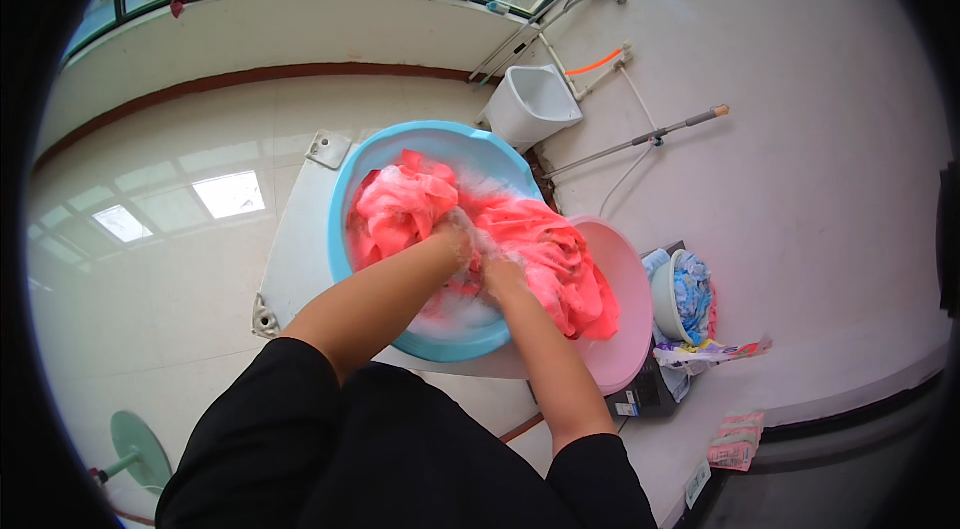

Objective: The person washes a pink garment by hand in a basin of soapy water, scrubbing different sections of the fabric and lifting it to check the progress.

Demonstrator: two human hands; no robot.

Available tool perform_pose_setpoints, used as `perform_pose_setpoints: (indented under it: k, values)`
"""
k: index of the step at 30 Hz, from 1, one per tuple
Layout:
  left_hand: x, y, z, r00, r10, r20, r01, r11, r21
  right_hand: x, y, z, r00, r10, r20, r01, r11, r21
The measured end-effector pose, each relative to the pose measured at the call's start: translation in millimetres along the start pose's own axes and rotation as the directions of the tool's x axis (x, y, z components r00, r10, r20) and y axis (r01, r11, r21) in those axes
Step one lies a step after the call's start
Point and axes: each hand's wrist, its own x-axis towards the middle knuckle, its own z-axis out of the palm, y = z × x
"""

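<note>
Coral-pink cloth (409, 203) lies bunched and wet in a large light-blue plastic basin (341, 214). White suds (457, 311) cover parts of it and the water. My left hand (456, 233), coated in foam, presses in at the middle of the cloth. Close beside it, my right hand (504, 275) reaches into the same suds, nearer to me. The fingers of both hands are hidden by foam and fabric, so their grip does not show. To the right, the cloth spills over the basin's edge into a pink plastic basin (630, 289).
A white table (296, 251) carries the blue basin. Behind stands a white tub-shaped fixture (536, 105); a grey pole (637, 146) leans on the wall. At right, a pale bowl (667, 296) holds blue cloth. A round green base with a pole (141, 452) is at lower left.
</note>
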Motion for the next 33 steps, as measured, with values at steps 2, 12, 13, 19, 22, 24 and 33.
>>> perform_pose_setpoints:
  k: [2,12,13,19,22,24,33]
  values:
    - [9.2,-8.4,6.3,0.992,0.039,0.118,-0.046,0.997,0.057,-2.8,-0.8,-0.1,0.998,0.016,-0.062,-0.015,1.000,0.015]
    - [-20.6,-23.9,-9.2,0.931,-0.082,-0.356,-0.126,0.843,-0.522,-7.3,0.3,-10.2,0.831,0.274,-0.484,-0.130,0.942,0.310]
    - [-19.4,-24.3,-7.6,0.900,-0.107,-0.423,-0.155,0.828,-0.538,-6.4,2.1,-6.7,0.780,0.237,-0.579,-0.041,0.943,0.330]
    - [-14.4,2.0,-5.3,0.956,0.103,-0.276,-0.186,0.937,-0.296,5.1,14.2,3.2,0.813,0.311,-0.492,-0.084,0.899,0.429]
    - [-15.8,2.5,-2.0,0.869,0.040,-0.494,-0.271,0.873,-0.405,-0.2,7.3,-7.5,0.818,0.319,-0.478,-0.066,0.879,0.473]
    - [-29.2,-9.1,-19.6,0.821,-0.129,-0.557,-0.257,0.787,-0.561,-5.6,4.8,-5.0,0.748,0.112,-0.654,0.145,0.934,0.327]
    - [-28.4,-7.5,-23.4,0.811,-0.151,-0.565,-0.146,0.883,-0.447,-1.5,14.1,-4.8,0.377,0.198,-0.905,0.231,0.926,0.298]
